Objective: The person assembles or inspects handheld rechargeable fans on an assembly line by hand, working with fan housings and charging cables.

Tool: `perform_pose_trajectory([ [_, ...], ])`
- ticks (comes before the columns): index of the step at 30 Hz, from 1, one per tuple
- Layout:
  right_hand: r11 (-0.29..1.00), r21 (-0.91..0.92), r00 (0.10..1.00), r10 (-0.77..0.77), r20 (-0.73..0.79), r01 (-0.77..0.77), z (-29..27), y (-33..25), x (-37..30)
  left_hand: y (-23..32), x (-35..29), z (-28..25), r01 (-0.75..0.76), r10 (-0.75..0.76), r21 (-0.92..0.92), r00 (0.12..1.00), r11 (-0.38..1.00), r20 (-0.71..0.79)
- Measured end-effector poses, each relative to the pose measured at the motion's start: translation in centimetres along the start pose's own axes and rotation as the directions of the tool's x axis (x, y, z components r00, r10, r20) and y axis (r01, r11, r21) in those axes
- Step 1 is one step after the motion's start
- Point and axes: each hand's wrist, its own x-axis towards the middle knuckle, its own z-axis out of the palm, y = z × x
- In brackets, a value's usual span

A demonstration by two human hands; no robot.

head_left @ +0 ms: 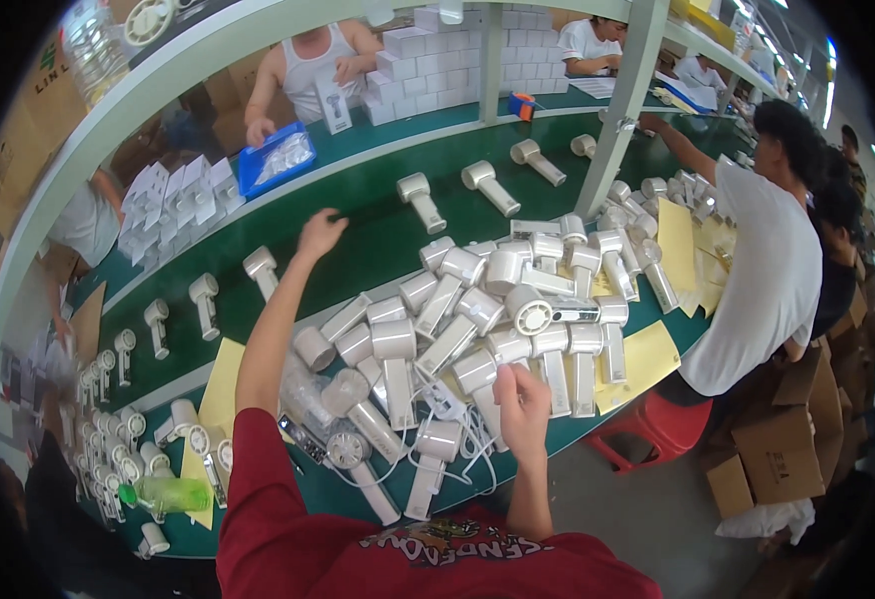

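My left hand [322, 235] reaches out over the green conveyor belt [357, 232]. Its fingers are slightly bent and apart, with nothing in them. Beyond it to the right, a white handheld fan [420, 203] lies on the belt, and another handheld fan [261, 272] is behind my forearm to the left. Close to my body, my right hand [523, 407] is closed above the edge of a heap of white handheld fans [447, 299]. What its fingers hold, if anything, is hidden. Below the heap, white cables [472, 444] lie among several fans on the green table.
Yellow sheets [642, 367] lie under the heap. At left are a green bottle [166, 494] and more fans. A metal post [625, 110] rises by the belt. Across it, a person handles a box near a blue tray [276, 160]. A co-worker [772, 250] sits at right.
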Motion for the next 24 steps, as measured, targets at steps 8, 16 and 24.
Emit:
perform_pose_trajectory([
  [8, 0.997, -0.063, 0.985, -0.043, -0.168, 0.033, -3.3, 0.2, 0.7, 10.7, 4.8, 15.2, -0.211, 0.165, 0.152, 0.948, 0.966, 0.271],
  [16, 0.999, -0.02, 0.989, -0.032, -0.142, 0.029, -2.9, -0.6, -0.7, 14.4, -1.6, 3.7, 0.542, -0.028, -0.787, 0.828, 0.296, 0.56],
  [24, 0.956, 0.012, 0.956, -0.293, -0.03, 0.294, -0.2, -4.7, -3.8, 26.1, -20.2, -10.2, 0.48, 0.405, -0.877, 0.808, -0.034, 0.427],
])
